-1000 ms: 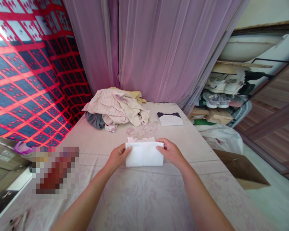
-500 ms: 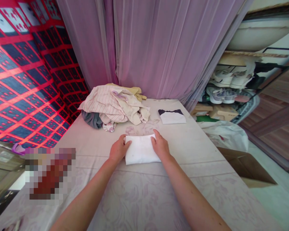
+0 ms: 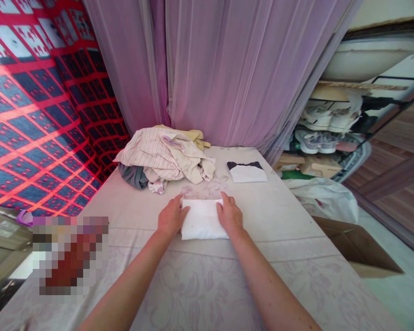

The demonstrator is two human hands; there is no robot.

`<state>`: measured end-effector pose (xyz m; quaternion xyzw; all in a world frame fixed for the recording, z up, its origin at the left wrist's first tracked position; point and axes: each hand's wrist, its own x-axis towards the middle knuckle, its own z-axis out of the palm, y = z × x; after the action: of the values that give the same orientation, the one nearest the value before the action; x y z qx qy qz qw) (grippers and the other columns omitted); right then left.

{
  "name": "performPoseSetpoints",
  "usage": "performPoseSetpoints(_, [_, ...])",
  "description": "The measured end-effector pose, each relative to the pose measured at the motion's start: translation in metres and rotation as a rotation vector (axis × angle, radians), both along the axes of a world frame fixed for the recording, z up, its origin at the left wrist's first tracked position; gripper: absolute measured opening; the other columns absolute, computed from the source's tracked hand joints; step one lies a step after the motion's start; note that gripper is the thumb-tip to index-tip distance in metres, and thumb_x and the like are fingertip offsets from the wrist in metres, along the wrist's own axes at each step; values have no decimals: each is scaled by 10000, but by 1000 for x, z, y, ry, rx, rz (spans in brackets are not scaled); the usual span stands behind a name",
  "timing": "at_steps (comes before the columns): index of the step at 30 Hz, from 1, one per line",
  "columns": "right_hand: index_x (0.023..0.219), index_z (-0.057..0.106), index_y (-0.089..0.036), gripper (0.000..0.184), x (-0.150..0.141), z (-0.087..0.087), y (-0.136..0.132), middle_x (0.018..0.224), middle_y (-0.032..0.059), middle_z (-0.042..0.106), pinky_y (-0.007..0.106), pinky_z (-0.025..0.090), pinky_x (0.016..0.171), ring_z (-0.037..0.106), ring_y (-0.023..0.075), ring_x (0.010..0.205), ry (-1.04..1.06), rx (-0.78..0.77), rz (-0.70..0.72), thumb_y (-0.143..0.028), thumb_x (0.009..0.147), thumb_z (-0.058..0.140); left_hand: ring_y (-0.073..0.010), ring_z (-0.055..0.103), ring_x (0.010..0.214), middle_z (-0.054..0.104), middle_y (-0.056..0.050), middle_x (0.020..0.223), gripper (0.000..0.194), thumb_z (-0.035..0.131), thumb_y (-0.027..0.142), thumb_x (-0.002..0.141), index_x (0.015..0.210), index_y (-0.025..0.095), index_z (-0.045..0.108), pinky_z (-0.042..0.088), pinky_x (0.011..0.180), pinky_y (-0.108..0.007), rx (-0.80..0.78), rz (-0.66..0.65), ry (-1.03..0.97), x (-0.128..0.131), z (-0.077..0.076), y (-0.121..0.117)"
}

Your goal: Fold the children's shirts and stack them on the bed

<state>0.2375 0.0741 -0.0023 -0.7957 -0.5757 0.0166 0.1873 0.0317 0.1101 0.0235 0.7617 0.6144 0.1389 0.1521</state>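
A folded white garment (image 3: pixel 203 220) lies flat on the cloth-covered surface in front of me; its exact kind cannot be made out. My left hand (image 3: pixel 172 215) grips its left edge, thumb on top and fingers curled around the far corner. At the opposite edge, my right hand (image 3: pixel 230 214) holds the cloth the same way. Beyond it to the right rests another folded garment (image 3: pixel 247 172), white with a dark band. A loose heap of clothes (image 3: pixel 158 154), striped pink, cream, yellow and dark grey, sits at the back left.
The patterned bedsheet (image 3: pixel 193 285) covers the surface. Purple curtains (image 3: pixel 221 69) hang behind, and a red-and-dark checked cloth (image 3: pixel 37 105) on the left. A blurred-out patch covers something at left. Shoes (image 3: pixel 317 140) on a rack and an open cardboard box (image 3: pixel 352 243) stand right.
The view has tipped slightly, so the scene sits a little lower. Both hands stay at the white garment's side edges, and their fingers have shifted only slightly.
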Motion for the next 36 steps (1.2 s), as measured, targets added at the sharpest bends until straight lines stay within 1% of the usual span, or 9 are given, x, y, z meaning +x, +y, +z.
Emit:
performPoseSetpoints(2, [1335,445,-200,457,-1,7,-2,1222,133,538,333,444,845,561,222,1016,-17,48,29,-277,885,426,-251,564,1086,570,-115,1233,425,446,318,879,1285,197,477,453,884,-368,130,-86,24,3,3,-7])
performPoseSetpoints(5, [1324,467,-190,439,-8,16,-8,1379,126,447,402,344,1002,413,245,1244,-51,85,191,-275,900,396,-276,406,1285,472,-113,1384,395,387,278,907,1268,173,511,321,1059,-445,229,-294,42,12,-2,-18])
performPoseSetpoints(9, [1355,439,-231,449,-21,10,-16,1459,82,373,490,219,1079,294,241,1345,-47,-83,361,-309,924,341,-285,337,1339,416,-95,1441,454,356,338,929,1358,208,427,247,1092,-522,206,-397,73,18,-26,-22])
performPoseSetpoints(12, [1380,406,-248,467,-25,-2,-18,1491,74,318,518,194,1082,259,241,1365,-44,-153,346,-340,928,332,-271,327,1348,385,-79,1463,477,358,372,931,1391,245,385,229,1097,-527,214,-403,94,13,-42,-20])
performPoseSetpoints(15, [1382,402,-266,466,-24,-7,-17,1492,65,317,529,183,1084,249,235,1369,-51,-161,329,-351,930,329,-264,319,1353,377,-67,1468,485,383,394,924,1393,269,381,222,1100,-521,239,-394,94,10,-47,-19])
performPoseSetpoints(23, [1368,426,-247,461,-30,6,-20,1488,76,323,544,153,1090,247,241,1371,-56,-167,318,-333,925,331,-285,262,1377,318,-91,1495,592,414,487,892,1423,241,325,204,1091,-552,133,-428,102,7,-41,-18])
performPoseSetpoints(31, [1379,409,-242,480,-43,-10,-37,1493,61,313,543,187,1079,243,257,1372,-67,-107,299,-326,909,361,-282,277,1371,343,-108,1482,594,395,516,894,1403,212,359,233,1087,-530,151,-402,69,10,-34,-25])
performPoseSetpoints(34, [1351,449,-239,456,-42,-14,-38,1462,73,370,533,215,1069,293,257,1349,-91,-63,295,-315,909,366,-275,316,1354,371,-105,1468,588,384,517,895,1395,209,372,276,1076,-487,149,-355,92,-11,-32,-28])
performPoseSetpoints(36, [1336,468,-239,444,-42,-16,-38,1448,78,393,524,228,1064,313,253,1338,-108,-46,290,-314,910,365,-287,349,1333,401,-110,1449,566,402,477,889,1386,206,389,277,1070,-484,159,-219,168,-45,-29,-31])
